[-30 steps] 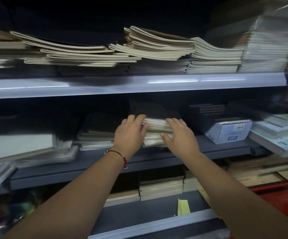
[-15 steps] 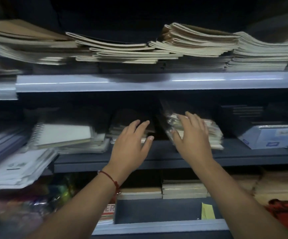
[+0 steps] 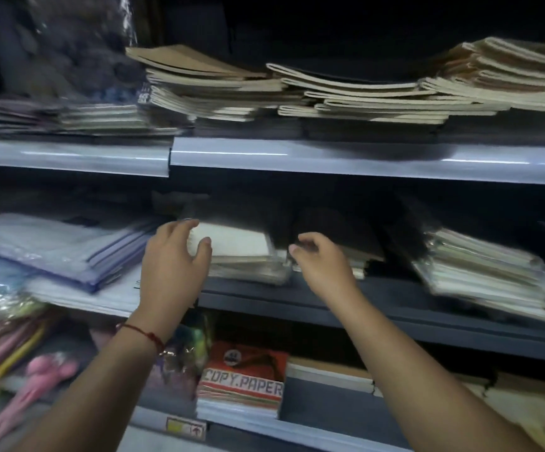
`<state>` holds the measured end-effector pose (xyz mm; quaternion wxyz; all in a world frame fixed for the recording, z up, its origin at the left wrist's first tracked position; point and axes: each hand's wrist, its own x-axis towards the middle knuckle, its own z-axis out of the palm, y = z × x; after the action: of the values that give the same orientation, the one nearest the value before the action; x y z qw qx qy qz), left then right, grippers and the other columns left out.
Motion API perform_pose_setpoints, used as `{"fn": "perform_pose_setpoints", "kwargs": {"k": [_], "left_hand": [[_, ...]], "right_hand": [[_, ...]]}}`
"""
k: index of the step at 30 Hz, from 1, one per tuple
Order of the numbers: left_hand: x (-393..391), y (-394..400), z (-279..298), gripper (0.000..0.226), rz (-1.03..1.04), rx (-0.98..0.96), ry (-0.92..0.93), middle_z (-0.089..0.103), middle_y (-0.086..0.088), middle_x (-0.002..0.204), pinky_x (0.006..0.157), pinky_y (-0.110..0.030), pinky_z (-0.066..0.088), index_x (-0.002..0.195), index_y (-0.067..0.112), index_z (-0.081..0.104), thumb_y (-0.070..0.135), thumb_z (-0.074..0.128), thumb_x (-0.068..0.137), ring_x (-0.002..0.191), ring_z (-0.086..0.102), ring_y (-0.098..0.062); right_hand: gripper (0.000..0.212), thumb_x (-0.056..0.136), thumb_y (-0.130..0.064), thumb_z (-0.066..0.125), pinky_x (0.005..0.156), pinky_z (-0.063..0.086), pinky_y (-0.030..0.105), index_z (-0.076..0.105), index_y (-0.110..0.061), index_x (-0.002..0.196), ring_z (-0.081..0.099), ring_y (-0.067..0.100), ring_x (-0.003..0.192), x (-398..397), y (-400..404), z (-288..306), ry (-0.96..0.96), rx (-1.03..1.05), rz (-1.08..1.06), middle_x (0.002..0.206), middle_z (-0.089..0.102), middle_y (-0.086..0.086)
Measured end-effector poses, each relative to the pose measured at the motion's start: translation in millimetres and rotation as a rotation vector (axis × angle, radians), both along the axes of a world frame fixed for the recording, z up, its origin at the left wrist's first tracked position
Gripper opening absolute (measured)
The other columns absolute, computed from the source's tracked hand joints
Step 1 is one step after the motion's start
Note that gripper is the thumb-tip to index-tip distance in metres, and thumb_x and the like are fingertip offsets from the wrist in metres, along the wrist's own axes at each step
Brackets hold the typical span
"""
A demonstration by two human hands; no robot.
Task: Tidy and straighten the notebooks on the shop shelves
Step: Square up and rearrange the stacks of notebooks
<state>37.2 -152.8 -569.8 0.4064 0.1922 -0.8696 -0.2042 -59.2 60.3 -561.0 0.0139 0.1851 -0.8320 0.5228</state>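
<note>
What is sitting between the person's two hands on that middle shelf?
In the head view, a stack of spiral notebooks with a white cover on top lies between the left hand and the right hand. The left hand touches its spiral edge.

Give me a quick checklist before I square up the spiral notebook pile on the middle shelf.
1. Left hand on the spiral notebook pile: ok, fingers at its left corner.
2. Right hand on the pile: cannot tell, fingertips at its right edge, contact blurred.
3. Pile lying square to the shelf edge: not ok, it sits skewed.
4. Room on the right: not ok, the dark notebook stack sits close against it.
5. Wrapped stack further right: not ok, it overhangs the shelf front.
</note>
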Motion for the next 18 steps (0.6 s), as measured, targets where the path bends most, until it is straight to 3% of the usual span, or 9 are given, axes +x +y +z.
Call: {"fn": "perform_pose_setpoints", "kwargs": {"k": [3, 6, 9, 13, 18], "left_hand": [[-2, -17, 0, 0.046, -0.006, 0.203, -0.052, 0.057, -0.006, 0.131, 0.097, -0.043, 0.046, 0.138, 0.022, 0.053, 0.037, 0.057, 0.095, 0.119, 0.054, -0.028], [-6, -17, 1, 0.05, -0.086, 0.549, -0.026, 0.058, 0.005, 0.126, 0.087, -0.036, 0.046, 0.141, 0.021, 0.049, 0.037, 0.059, 0.094, 0.105, 0.058, -0.02], [-10, -17, -3, 0.057, -0.206, 0.87, 0.046, 0.055, -0.006, 0.14, 0.074, -0.035, 0.055, 0.15, 0.02, 0.039, 0.029, 0.059, 0.097, 0.087, 0.066, -0.021], [-13, -19, -6, 0.059, -0.221, 0.947, 0.096, 0.056, -0.013, 0.137, 0.064, -0.029, 0.052, 0.152, 0.02, 0.035, 0.02, 0.059, 0.098, 0.072, 0.062, -0.018], [-8, -19, -10, 0.058, -0.253, 0.984, 0.13, 0.058, -0.01, 0.131, 0.065, -0.028, 0.051, 0.152, 0.02, 0.037, 0.019, 0.059, 0.099, 0.075, 0.062, -0.017]], "right_hand": [[0.046, 0.096, -0.04, 0.058, 0.093, 0.044, 0.03, 0.052, -0.022, 0.138, 0.054, 0.011, 0.111, -2, -28, 3, -0.178, -0.102, 0.04, 0.132, 0.057, -0.004], [0.055, 0.098, -0.038, 0.058, 0.101, 0.05, 0.039, 0.042, -0.017, 0.147, 0.054, 0.018, 0.117, -5, -50, 6, -0.386, -0.24, 0.069, 0.139, 0.051, 0.0], [0.059, 0.099, -0.027, 0.061, 0.087, 0.059, 0.034, 0.037, -0.012, 0.15, 0.052, 0.022, 0.116, -4, -64, 6, -0.583, -0.429, 0.077, 0.147, 0.043, 0.005], [0.06, 0.097, -0.008, 0.062, 0.082, 0.061, 0.032, 0.036, -0.012, 0.151, 0.062, 0.018, 0.09, 1, -72, 3, -0.63, -0.512, 0.058, 0.145, 0.046, 0.01], [0.061, 0.096, -0.004, 0.062, 0.075, 0.061, 0.028, 0.037, -0.013, 0.152, 0.064, 0.017, 0.09, 8, -66, -1, -0.602, -0.519, 0.054, 0.14, 0.046, 0.007]]}}
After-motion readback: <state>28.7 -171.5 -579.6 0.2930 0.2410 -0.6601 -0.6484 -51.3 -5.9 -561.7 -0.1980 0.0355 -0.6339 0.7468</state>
